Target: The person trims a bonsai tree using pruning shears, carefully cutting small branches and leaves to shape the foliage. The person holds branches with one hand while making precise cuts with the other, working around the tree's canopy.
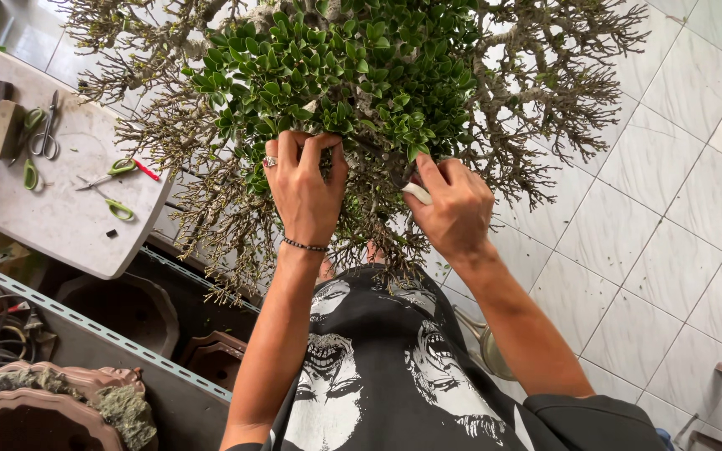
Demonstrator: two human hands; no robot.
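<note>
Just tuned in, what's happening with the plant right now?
A person is working on a bonsai tree with both hands. The left hand grips the leafy twigs at the lower edge of the green crown. The right hand holds a pale-handled tool pushed in among the bare twigs; its working end is hidden. Scissors and other tools lie on the round table to the left.

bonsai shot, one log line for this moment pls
left hand: gripping bonsai foliage | right hand: holding pale-handled tool at leaves | scissors: lying on table
</note>
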